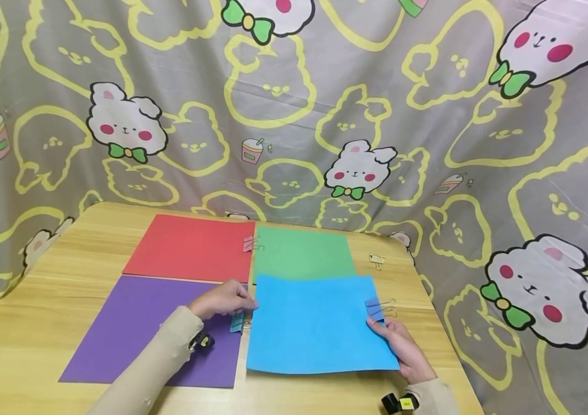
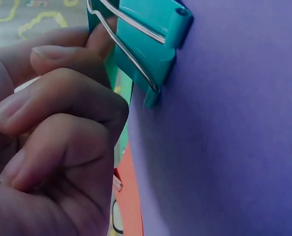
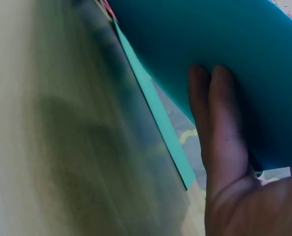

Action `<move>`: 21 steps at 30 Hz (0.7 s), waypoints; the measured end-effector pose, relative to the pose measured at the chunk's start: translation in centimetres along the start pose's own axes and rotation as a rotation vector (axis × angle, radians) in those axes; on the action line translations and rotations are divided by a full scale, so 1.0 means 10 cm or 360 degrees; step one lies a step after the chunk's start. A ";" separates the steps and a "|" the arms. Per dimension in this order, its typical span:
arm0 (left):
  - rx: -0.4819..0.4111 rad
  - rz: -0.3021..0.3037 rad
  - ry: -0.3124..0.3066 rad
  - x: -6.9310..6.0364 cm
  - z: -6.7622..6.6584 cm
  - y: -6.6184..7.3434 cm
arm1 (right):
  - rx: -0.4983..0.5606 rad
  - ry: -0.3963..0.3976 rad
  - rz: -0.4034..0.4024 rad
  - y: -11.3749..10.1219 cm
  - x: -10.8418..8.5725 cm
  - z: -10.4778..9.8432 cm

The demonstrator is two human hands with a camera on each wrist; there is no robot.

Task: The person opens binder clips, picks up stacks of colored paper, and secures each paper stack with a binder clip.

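A blue sheet (image 1: 315,328) is raised at the front right, with a blue binder clip (image 1: 374,309) on its right edge. At its left edge, my left hand (image 1: 223,300) pinches the sheet between thumb and forefinger, other fingers curled. My right hand (image 1: 403,349) grips the right edge below the clip, thumb on top; in the right wrist view its fingers (image 3: 222,108) lie along the sheet's underside (image 3: 185,39). A teal clip (image 2: 148,44) sits on the purple sheet's (image 2: 234,123) right edge, beside my left hand (image 2: 62,113).
A red sheet (image 1: 190,248) with a pink clip (image 1: 248,244) on its right edge lies at the back left, a green sheet (image 1: 304,251) right of it. The purple sheet (image 1: 128,323) lies below the red one. A pale clip (image 1: 377,259) rests at the wooden table's (image 1: 413,294) back right.
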State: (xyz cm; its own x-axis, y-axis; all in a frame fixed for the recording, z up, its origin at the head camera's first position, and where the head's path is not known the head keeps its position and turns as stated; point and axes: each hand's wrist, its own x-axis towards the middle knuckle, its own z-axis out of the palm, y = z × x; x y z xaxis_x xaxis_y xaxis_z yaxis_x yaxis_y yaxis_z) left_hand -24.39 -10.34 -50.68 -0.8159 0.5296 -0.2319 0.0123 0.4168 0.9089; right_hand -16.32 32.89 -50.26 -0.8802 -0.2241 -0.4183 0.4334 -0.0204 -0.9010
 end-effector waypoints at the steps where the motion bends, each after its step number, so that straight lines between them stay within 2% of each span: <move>1: 0.0011 -0.0003 -0.0012 0.00 0.00 0.00 | -0.0004 0.0005 0.0001 0.00 0.00 0.00; 6: 0.0076 0.0003 -0.0045 0.03 0.01 0.02 | -0.0026 0.0048 0.0001 0.02 -0.02 -0.01; 21: 0.0193 -0.0054 -0.0011 0.04 0.02 0.06 | -0.0001 0.0026 0.0026 0.10 -0.04 -0.01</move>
State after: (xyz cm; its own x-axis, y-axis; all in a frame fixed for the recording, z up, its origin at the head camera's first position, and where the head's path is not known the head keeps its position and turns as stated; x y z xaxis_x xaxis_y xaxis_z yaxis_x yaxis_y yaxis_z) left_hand -24.58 -9.70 -50.25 -0.8130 0.5186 -0.2647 0.0548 0.5207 0.8520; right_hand -15.58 33.10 -51.00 -0.8761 -0.2084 -0.4347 0.4475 -0.0160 -0.8942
